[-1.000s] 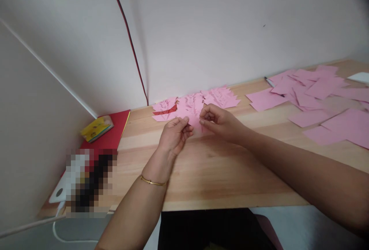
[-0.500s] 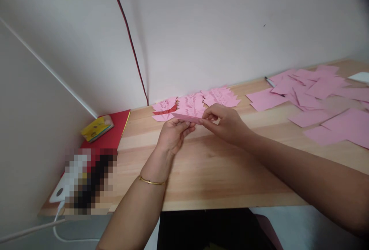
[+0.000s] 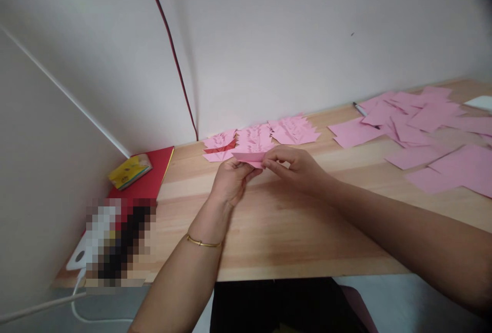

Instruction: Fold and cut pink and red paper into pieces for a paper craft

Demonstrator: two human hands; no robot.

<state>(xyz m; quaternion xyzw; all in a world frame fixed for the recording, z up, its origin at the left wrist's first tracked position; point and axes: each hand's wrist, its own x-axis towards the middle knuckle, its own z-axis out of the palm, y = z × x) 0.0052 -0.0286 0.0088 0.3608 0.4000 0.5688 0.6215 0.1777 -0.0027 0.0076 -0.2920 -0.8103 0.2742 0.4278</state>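
Observation:
A folded piece of pink paper (image 3: pixel 249 158) is held a little above the wooden table, between my two hands. My left hand (image 3: pixel 229 182) grips its lower left part, thumb on the near side and fingers behind. At the paper's right end, my right hand (image 3: pixel 295 169) pinches the edge between thumb and fingers. Just behind the held paper, several rows of folded pink paper pieces (image 3: pixel 294 130) lie along the wall, and a red folded piece (image 3: pixel 221 147) lies among those at the left.
Loose pink sheets (image 3: pixel 434 112) spread over the right of the wooden table (image 3: pixel 277 241), with a pen (image 3: pixel 360 109) beside them. At the left, a yellow packet (image 3: pixel 130 170) rests on a red folder (image 3: pixel 161 161). A white device with a cable (image 3: pixel 79 256) lies near the front left corner.
The pink paper has tilted, so more of its folded face shows. My right hand has shifted slightly left and down along its edge. My left hand has barely moved.

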